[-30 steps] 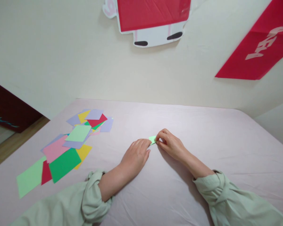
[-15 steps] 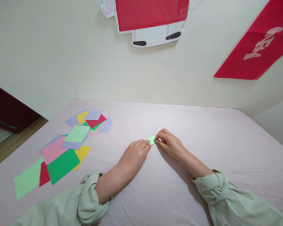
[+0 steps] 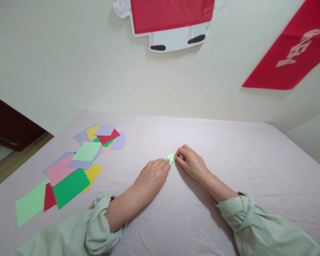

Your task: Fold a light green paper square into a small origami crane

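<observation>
A small piece of light green paper [image 3: 171, 157] lies on the pale pink cloth between my hands, part of it covered by fingers. My left hand [image 3: 154, 174] rests on the cloth with its fingers together, the tips at the paper's lower left edge. From the right, my right hand [image 3: 192, 161] pinches the paper's right side between thumb and index finger. Whether the paper is folded is too small to tell for sure.
Loose coloured paper sheets [image 3: 70, 183] lie in an overlapping pile on the left of the cloth-covered surface [image 3: 202, 220]. Behind it rises a pale wall [image 3: 69, 64] with a red and white cutout [image 3: 173, 17] and a red banner [image 3: 285, 53]. Dark wood [image 3: 13, 124] shows at far left.
My right hand has shifted very slightly left along the paper's right side. My left hand and the paper pile look nearly the same.
</observation>
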A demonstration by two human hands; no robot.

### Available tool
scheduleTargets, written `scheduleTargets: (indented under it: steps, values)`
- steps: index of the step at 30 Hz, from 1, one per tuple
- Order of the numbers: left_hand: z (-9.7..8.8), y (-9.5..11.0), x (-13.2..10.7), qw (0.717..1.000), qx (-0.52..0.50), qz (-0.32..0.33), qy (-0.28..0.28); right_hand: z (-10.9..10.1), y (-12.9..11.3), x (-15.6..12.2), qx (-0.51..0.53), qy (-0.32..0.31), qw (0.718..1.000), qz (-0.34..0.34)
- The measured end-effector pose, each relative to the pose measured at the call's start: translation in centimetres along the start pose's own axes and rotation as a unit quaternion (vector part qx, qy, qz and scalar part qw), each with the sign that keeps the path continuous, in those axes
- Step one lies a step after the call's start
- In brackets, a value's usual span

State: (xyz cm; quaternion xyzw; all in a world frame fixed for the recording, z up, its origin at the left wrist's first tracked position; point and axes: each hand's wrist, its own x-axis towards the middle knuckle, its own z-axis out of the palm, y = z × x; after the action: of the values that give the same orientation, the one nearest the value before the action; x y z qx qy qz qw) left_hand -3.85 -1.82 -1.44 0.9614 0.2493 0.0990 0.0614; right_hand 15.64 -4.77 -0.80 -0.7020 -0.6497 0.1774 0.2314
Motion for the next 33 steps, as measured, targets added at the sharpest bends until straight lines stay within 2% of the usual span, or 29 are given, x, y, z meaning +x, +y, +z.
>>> scheduleTargets:
  steps: [6,20,33]
  values:
    - [-0.15,-0.22,0.30,0.999,-0.048,0.001,0.018,0.19,-0.09,-0.04,-0.010,0.005,1.000,0.002]
    - [-0.37,0.46,0.45,0.999,-0.044,-0.027,-0.014,0.22,-0.10,-0.16,-0.009,0.009,1.000,0.003]
    - [-0.26,0.67,0.58,0.997,-0.062,-0.036,-0.004,0.19,-0.53,-0.17,-0.021,0.018,0.999,0.019]
